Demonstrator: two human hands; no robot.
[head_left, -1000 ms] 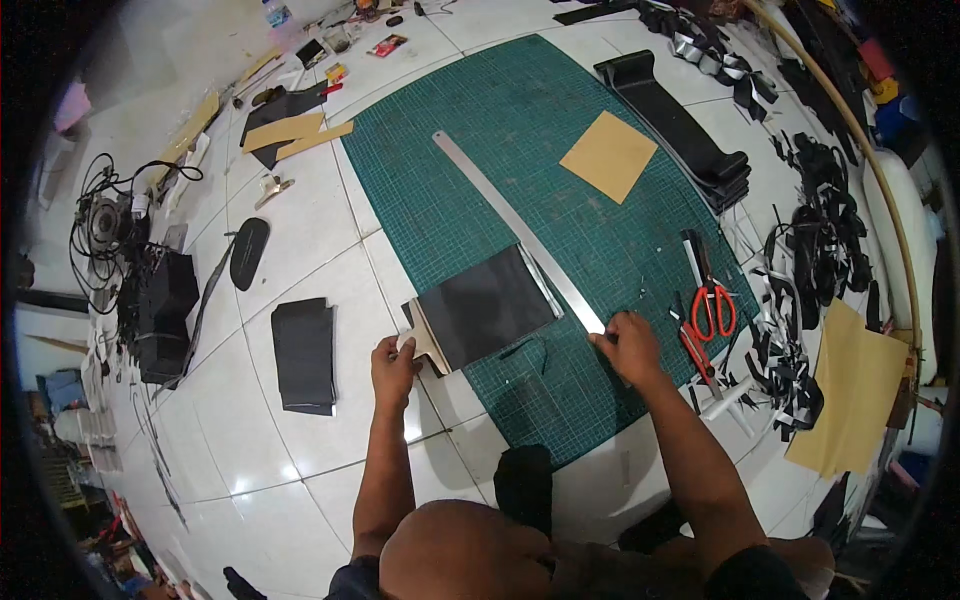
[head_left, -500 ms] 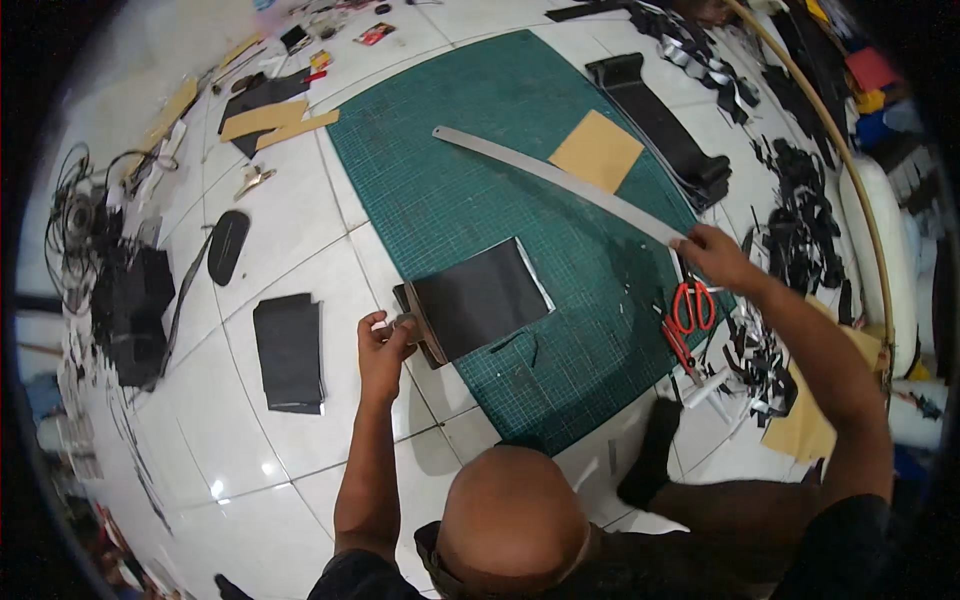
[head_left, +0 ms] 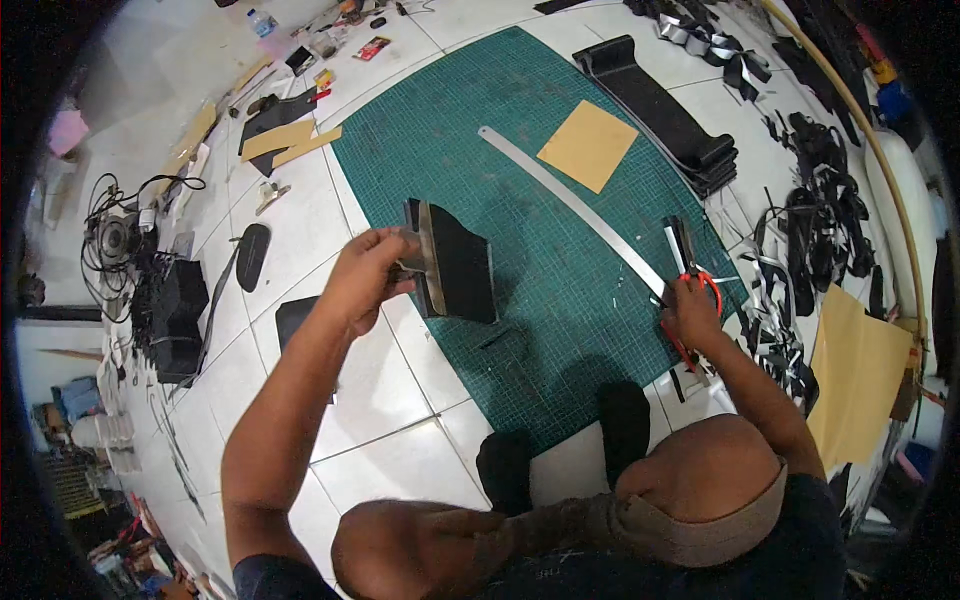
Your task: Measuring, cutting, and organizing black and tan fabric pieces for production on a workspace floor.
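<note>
My left hand (head_left: 365, 275) grips the handle of a wide metal clip (head_left: 431, 258). The clip bites the edge of a stack of black sheets (head_left: 464, 265), which is lifted and tilted above the left side of the green cutting mat (head_left: 560, 330). At the mat's right side, my right hand (head_left: 693, 315) has its fingers closed at the near end of a long steel ruler (head_left: 585, 210), which slants across the mat. Red-handled scissors (head_left: 708, 287) lie right beside that hand, partly covered by it. A tan square of card (head_left: 588, 147) lies beyond the ruler.
Folded black material (head_left: 660, 110) lies along the mat's far right edge. Black and white scraps (head_left: 815, 200) are heaped on the right. Another black stack (head_left: 296, 322) sits on the tiles behind my left forearm. My socked feet (head_left: 622, 410) rest at the mat's near edge.
My left hand has raised the clipped black sheets off the mat and tilted them. My right hand has come nearer with the ruler's end, and the ruler has turned steeper across the mat.
</note>
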